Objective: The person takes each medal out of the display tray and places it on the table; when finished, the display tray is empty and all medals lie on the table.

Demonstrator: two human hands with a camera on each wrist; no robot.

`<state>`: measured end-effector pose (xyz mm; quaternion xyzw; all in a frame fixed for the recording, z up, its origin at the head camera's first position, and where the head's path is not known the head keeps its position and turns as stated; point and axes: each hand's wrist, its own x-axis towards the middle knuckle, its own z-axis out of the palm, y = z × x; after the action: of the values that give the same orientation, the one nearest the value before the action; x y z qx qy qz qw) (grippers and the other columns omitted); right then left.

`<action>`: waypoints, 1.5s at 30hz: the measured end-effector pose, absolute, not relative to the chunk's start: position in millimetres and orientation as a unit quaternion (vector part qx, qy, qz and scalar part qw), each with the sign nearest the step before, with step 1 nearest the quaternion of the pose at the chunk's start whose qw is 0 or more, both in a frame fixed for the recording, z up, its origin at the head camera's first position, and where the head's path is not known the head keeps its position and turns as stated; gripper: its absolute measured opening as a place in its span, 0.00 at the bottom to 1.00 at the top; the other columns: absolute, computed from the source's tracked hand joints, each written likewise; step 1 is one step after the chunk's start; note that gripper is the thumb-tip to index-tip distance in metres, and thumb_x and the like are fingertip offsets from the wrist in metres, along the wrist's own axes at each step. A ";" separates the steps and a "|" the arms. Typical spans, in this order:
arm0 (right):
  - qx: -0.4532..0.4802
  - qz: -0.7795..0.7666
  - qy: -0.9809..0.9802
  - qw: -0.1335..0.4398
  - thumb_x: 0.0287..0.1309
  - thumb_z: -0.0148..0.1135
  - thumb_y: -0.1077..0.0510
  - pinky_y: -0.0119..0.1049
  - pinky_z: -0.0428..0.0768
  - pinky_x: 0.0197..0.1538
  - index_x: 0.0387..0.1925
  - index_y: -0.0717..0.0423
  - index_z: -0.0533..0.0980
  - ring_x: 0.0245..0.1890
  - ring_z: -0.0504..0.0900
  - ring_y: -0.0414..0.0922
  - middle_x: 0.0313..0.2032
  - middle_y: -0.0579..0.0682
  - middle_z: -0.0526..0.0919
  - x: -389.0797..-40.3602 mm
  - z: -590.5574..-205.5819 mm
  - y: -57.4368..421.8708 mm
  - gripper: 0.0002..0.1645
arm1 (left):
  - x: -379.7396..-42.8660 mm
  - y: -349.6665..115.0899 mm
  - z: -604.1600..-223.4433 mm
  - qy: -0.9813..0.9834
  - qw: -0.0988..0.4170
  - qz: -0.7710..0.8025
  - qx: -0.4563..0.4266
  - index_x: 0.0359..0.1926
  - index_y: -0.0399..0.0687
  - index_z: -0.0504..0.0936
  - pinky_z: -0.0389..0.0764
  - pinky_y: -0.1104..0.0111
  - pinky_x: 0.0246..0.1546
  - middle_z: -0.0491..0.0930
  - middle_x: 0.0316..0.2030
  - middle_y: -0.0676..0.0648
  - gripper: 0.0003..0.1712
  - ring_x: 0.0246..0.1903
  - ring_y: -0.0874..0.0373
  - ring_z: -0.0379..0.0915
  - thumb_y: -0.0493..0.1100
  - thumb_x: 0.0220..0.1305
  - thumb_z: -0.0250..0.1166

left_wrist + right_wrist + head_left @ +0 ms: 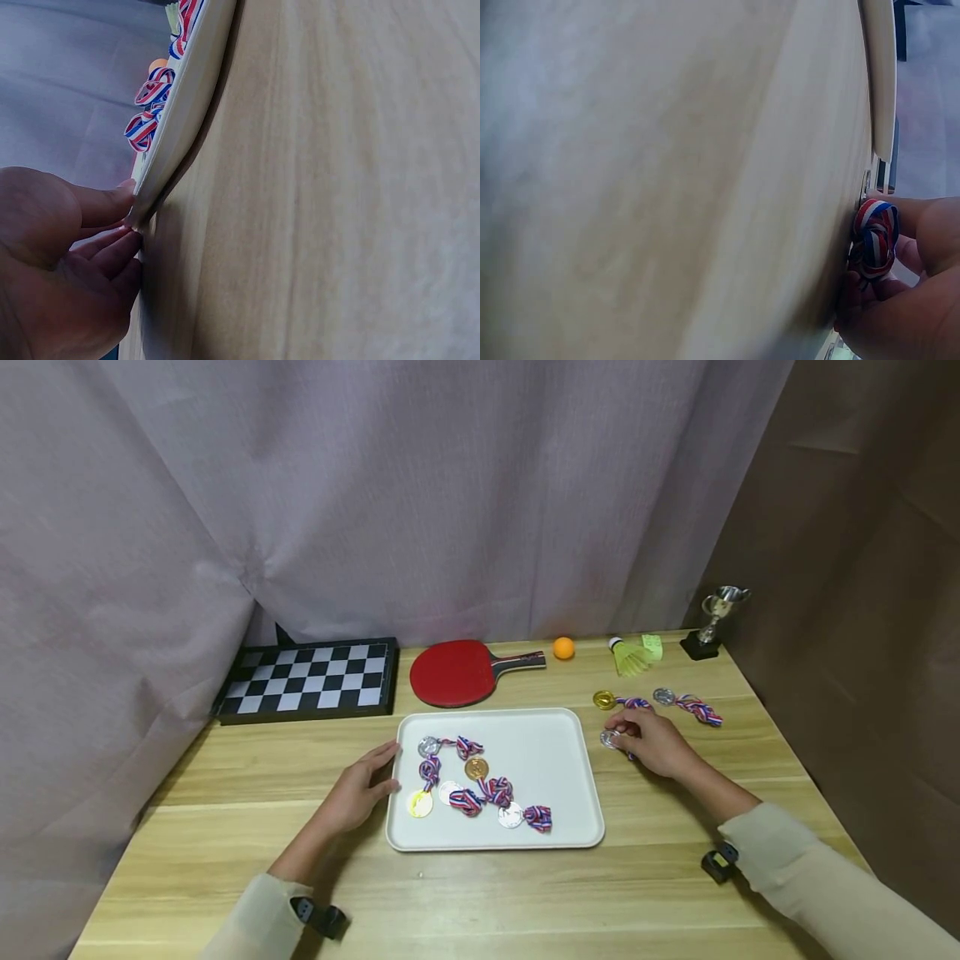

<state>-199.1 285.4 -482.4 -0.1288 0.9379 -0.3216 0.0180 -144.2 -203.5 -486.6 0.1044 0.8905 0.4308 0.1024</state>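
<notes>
A white tray point(558, 777) holds several gold and silver medals with knotted striped ribbons, among them a gold medal point(421, 804) near its left side. My left hand point(360, 787) touches the tray's left rim, thumb and fingertips against it; in the left wrist view the hand point(71, 262) meets the tray wall point(180, 142). To the right of the tray, my right hand point(651, 742) pinches a silver medal point(609, 739) low over the table. Its red, white and blue ribbon point(876, 240) shows between thumb and fingers in the right wrist view.
Beyond the right hand lie a gold medal point(604, 699) and a silver medal point(663, 696). Along the back stand a chessboard point(311, 678), a red paddle point(453, 672), an orange ball point(563, 648), a yellow shuttlecock point(630, 657), a green note point(652, 647) and a trophy cup point(712, 620).
</notes>
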 end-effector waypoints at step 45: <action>-0.244 -0.391 0.879 0.124 0.64 0.71 0.56 0.50 0.83 0.58 0.51 0.57 0.84 0.49 0.83 0.48 0.46 0.48 0.86 -128.0 -455.7 181.5 0.16 | -145.4 -203.2 -486.1 0.893 0.094 0.426 0.109 0.75 0.31 0.63 0.53 0.49 0.79 0.61 0.76 0.34 0.36 0.77 0.38 0.53 0.31 0.70 0.64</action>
<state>-128.0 181.5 -455.7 -0.2436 0.8789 -0.3910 0.1242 -145.4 -203.2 -486.1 0.1089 0.8930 0.4265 0.0938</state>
